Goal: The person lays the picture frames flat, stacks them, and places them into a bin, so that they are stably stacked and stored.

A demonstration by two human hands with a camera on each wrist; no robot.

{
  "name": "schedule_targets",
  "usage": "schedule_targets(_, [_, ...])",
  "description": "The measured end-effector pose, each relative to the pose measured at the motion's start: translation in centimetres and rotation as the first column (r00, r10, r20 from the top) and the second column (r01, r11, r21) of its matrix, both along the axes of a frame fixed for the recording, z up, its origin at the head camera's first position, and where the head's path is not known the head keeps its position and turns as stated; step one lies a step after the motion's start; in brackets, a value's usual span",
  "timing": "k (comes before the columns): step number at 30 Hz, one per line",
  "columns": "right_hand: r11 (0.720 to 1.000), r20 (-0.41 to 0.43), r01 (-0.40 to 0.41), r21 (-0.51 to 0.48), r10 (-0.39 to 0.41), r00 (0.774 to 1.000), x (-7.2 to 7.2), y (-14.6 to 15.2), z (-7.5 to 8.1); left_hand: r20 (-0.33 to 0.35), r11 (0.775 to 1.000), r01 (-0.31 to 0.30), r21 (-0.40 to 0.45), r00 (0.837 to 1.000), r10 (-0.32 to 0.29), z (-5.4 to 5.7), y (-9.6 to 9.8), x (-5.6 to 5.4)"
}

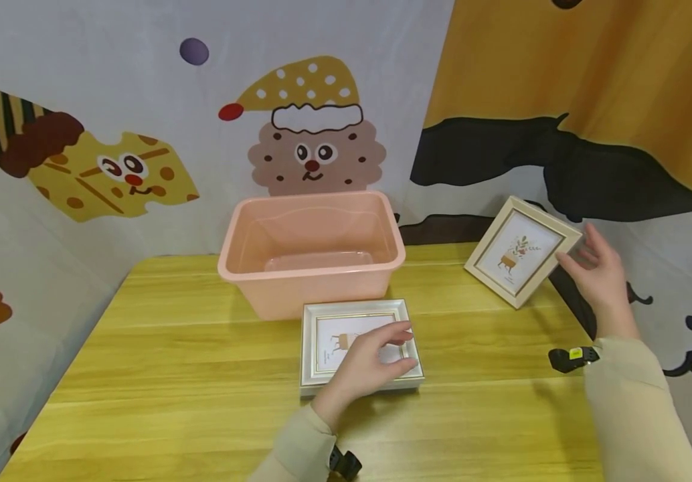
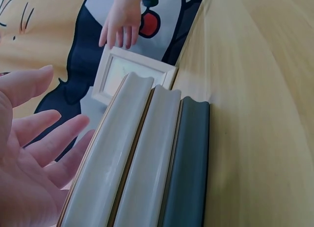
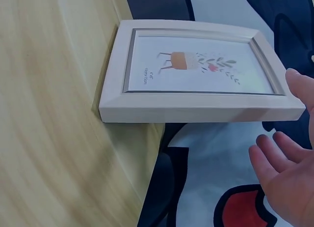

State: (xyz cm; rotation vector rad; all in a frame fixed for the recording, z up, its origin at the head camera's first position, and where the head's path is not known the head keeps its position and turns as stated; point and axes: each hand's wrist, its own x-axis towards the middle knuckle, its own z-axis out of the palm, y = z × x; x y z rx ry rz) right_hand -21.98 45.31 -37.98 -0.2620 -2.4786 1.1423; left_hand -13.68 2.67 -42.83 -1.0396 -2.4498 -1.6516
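A cream picture frame (image 1: 487, 269) with a plant print stands propped at the table's far right. At its right edge is my right hand (image 1: 606, 284), fingers loosely spread, thumb by the upper corner. In the right wrist view the frame (image 3: 196, 107) tilts back and the fingers lie apart from it. My left hand (image 1: 365, 365) hovers over a stack of picture frames (image 1: 308, 348), fingers relaxed and gripping nothing. The left wrist view shows the stack's edges: two whitish frames (image 2: 110, 153) above a dark teal frame (image 2: 189, 158).
A pink plastic bin (image 1: 316, 288) stands behind the stack, with nothing seen inside. The yellow wood-grain table (image 1: 171, 375) meets a cartoon-printed curtain (image 1: 141, 60) at the back and sides.
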Motion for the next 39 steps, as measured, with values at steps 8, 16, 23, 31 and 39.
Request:
schedule_targets(8, [1.0,0.045,-0.008,-0.024,0.009,0.999,-0.8,0.4,-0.2,-0.026,1.0,0.026,-0.007,0.999,-0.026,-0.1,0.9,-0.3])
schedule_targets(16, [0.999,0.015,0.037,0.024,-0.037,0.999,-1.2,0.1,-0.6,-0.051,0.999,0.036,-0.023,0.998,-0.037,0.2,1.6,-0.4])
schedule_targets(23, [0.994,0.012,0.075,-0.085,-0.075,0.997,-1.3,-0.4,-0.9,-0.048,0.998,0.028,-0.051,0.998,-0.031,0.6,2.3,-0.8])
schedule_targets(31, [0.985,-0.032,0.083,-0.149,-0.089,0.996,-0.6,-0.7,-1.3,0.012,1.0,0.021,-0.023,1.0,-0.021,1.3,3.0,-1.2])
schedule_targets(39, [0.99,-0.04,0.048,-0.133,-0.054,0.998,0.6,-1.4,-1.4,0.035,1.0,0.013,-0.019,0.999,-0.012,2.3,3.5,-1.7])
